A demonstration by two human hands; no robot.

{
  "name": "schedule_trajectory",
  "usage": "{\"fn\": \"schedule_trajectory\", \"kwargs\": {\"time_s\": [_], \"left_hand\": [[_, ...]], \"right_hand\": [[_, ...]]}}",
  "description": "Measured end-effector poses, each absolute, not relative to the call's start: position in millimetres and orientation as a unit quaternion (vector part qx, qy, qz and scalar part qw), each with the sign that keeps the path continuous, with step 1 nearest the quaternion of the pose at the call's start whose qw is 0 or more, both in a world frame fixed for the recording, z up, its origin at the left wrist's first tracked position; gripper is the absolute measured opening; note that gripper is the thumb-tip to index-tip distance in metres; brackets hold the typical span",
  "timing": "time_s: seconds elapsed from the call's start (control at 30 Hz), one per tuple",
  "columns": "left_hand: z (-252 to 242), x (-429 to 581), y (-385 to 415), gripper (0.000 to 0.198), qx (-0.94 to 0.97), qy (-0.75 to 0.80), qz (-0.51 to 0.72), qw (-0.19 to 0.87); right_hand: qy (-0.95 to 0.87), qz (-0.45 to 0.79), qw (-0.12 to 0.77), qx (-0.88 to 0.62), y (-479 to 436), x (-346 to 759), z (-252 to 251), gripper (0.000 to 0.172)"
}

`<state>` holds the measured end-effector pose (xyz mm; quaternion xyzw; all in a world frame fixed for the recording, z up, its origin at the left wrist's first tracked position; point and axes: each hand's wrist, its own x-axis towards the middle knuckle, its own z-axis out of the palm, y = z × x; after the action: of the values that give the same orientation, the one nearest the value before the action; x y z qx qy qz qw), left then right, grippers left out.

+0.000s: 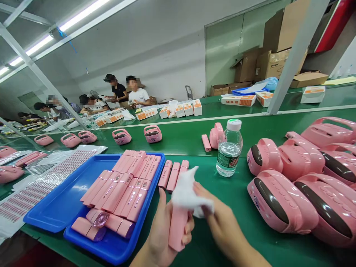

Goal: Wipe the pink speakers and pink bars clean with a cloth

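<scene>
My left hand (161, 230) is wrapped round a pink rectangular device (178, 228), held tilted above the green bench. A white wiping cloth (185, 190) covers its upper end. My right hand (222, 220) pinches that cloth from the right side; cloth and fingers are slightly blurred. Just beyond my left hand, several similar pink devices (172, 176) lie in a row. To the left, a blue tray (130, 246) holds stacked pink devices (122, 185), and one piece with a round purple-pink grille (100, 219) lies near its front.
A water bottle (229, 148) stands beyond my right hand. Pink handled units (282, 202) crowd the right side, and more sit along the conveyor (180, 134). Sticker sheets (52, 176) lie at left. White-orange boxes (187, 109) line the far side, where people (137, 94) work.
</scene>
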<state>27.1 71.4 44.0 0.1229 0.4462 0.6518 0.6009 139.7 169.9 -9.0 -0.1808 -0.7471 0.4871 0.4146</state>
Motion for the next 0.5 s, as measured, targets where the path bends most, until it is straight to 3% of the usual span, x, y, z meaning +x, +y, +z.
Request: {"fn": "schedule_trajectory", "kwargs": {"time_s": [0.1,0.27,0.4,0.5], "left_hand": [[49,35,74,0.064,0.101,0.422,0.636,0.637],[47,41,73,0.065,0.099,0.437,0.608,0.656],[48,47,73,0.044,0.090,0.502,0.646,0.568],[46,50,75,0.033,0.073,0.514,0.686,0.510]], "right_hand": [[-0.621,0.569,0.409,-0.350,179,144,-6,0.047],[-0.589,0.580,0.420,-0.374,170,145,4,0.047],[-0.629,0.629,0.367,-0.273,151,145,8,0.036],[-0.746,0.538,0.355,-0.168,143,143,4,0.028]]}}
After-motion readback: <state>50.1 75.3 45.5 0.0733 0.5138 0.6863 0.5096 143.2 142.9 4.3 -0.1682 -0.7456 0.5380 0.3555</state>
